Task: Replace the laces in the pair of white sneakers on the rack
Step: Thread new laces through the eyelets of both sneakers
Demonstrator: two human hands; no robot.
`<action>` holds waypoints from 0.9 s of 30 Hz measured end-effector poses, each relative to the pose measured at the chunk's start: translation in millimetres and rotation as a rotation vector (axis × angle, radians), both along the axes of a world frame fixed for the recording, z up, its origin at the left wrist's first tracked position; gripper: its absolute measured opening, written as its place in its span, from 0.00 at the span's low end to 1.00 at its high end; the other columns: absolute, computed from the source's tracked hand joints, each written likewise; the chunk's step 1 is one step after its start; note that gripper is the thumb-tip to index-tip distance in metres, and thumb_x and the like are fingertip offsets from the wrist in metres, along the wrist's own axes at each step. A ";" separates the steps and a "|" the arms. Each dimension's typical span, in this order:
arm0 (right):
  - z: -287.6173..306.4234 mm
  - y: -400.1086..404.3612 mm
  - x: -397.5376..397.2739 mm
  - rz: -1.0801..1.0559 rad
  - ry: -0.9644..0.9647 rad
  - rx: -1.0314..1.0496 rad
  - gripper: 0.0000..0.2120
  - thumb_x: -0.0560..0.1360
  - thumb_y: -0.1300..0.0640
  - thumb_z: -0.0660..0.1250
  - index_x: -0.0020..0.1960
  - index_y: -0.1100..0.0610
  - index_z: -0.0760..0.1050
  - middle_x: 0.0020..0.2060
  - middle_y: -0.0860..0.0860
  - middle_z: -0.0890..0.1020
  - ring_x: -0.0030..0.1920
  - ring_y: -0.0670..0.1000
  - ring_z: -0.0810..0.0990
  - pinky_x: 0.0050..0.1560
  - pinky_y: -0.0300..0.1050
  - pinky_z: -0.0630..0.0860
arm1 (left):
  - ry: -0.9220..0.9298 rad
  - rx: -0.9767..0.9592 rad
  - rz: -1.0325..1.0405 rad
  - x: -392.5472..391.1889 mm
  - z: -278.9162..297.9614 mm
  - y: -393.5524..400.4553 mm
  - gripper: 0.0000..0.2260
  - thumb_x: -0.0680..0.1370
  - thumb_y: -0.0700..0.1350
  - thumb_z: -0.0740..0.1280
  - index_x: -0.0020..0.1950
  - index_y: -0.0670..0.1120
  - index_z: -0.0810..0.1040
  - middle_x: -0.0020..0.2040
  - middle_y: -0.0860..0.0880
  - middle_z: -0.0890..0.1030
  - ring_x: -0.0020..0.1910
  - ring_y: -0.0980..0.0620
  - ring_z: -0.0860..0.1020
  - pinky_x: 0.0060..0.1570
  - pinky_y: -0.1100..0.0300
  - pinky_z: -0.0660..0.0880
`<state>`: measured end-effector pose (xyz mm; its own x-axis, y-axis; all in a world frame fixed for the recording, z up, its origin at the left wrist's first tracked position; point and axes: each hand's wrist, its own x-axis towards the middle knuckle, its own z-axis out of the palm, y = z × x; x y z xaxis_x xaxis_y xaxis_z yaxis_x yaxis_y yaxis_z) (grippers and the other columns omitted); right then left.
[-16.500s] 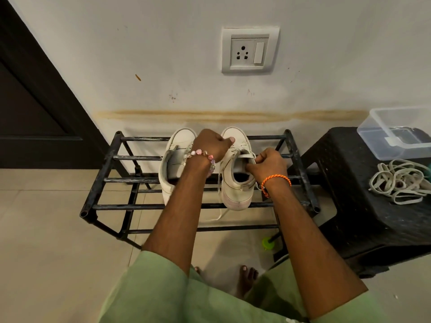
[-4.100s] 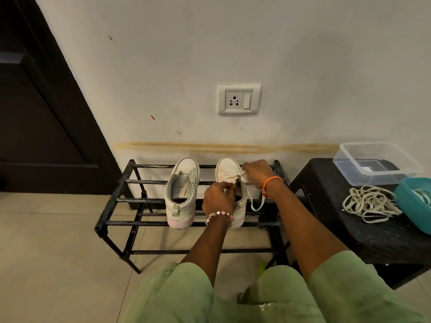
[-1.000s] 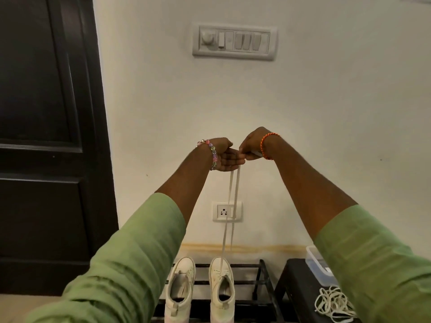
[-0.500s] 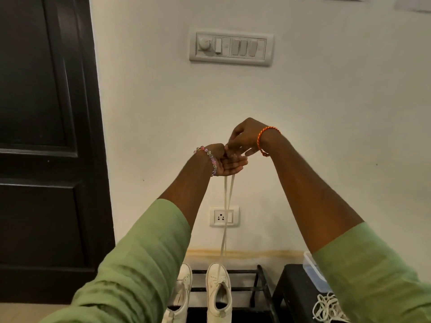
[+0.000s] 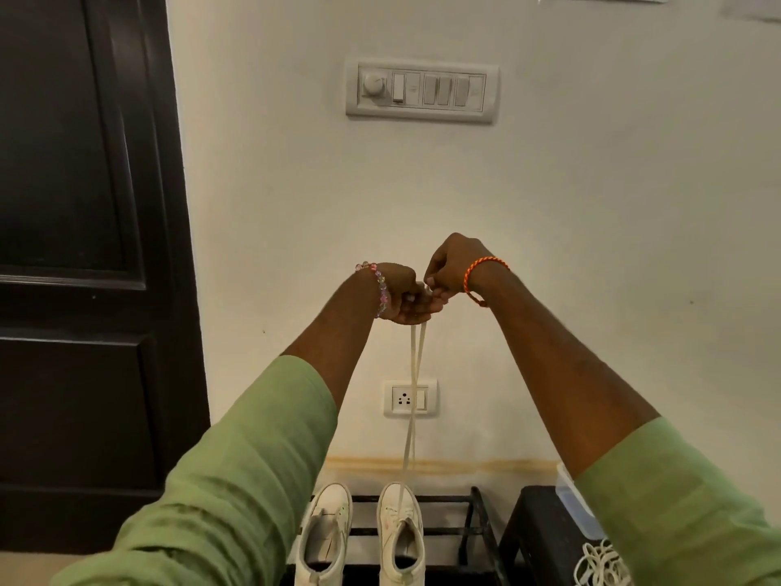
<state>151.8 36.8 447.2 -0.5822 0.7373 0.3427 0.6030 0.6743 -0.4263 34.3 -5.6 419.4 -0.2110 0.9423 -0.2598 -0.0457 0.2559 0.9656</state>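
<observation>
while both hands' fingers (image 5: 435, 294) pinch the lace (image 5: 414, 365), clear tub (image 5: 577, 507), contents hidden

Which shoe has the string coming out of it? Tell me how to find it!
Look at the black rack against the wall, at the bottom of the picture. Two white sneakers stand on it side by side. Yours is the right sneaker: a white lace rises from it to both raised hands, while the left sneaker has none.
</observation>
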 end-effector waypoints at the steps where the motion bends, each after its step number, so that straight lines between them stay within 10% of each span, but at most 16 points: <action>1: -0.8 0.7 0.6 0.023 0.021 -0.001 0.05 0.74 0.66 0.68 0.48 0.65 0.81 0.41 0.59 0.83 0.39 0.53 0.82 0.46 0.43 0.81 | 0.090 -0.028 -0.012 0.4 1.1 -1.0 0.14 0.82 0.35 0.50 0.45 0.39 0.74 0.30 0.47 0.82 0.25 0.54 0.80 0.36 0.59 0.75; 6: -6.6 3.3 -1.6 0.108 -0.014 0.114 0.06 0.75 0.61 0.68 0.50 0.61 0.80 0.45 0.54 0.80 0.44 0.49 0.76 0.46 0.40 0.73 | 0.388 -0.088 -0.201 0.2 6.9 -9.2 0.17 0.81 0.36 0.49 0.46 0.42 0.77 0.26 0.52 0.69 0.19 0.58 0.62 0.23 0.68 0.63; 10: -13.4 9.2 2.6 0.231 0.152 -0.201 0.06 0.78 0.63 0.62 0.45 0.56 0.75 0.45 0.60 0.82 0.42 0.54 0.81 0.50 0.50 0.79 | 0.471 -0.031 -0.214 -3.7 8.1 -15.0 0.08 0.78 0.41 0.56 0.46 0.44 0.74 0.25 0.54 0.62 0.21 0.58 0.56 0.24 0.68 0.52; 15: -27.3 9.7 4.5 0.297 0.323 -0.432 0.05 0.80 0.59 0.61 0.45 0.55 0.72 0.41 0.55 0.82 0.39 0.54 0.84 0.46 0.48 0.81 | 0.907 0.179 0.091 -2.0 -3.2 -9.8 0.07 0.72 0.43 0.67 0.35 0.43 0.77 0.28 0.50 0.68 0.27 0.53 0.65 0.27 0.64 0.60; 27: -57.1 13.0 -1.0 0.135 0.760 -0.686 0.05 0.76 0.63 0.66 0.42 0.61 0.75 0.34 0.56 0.79 0.29 0.48 0.78 0.28 0.37 0.75 | 1.479 0.559 0.359 1.4 -35.6 -2.5 0.08 0.78 0.44 0.63 0.50 0.41 0.78 0.45 0.42 0.81 0.44 0.42 0.79 0.38 0.57 0.71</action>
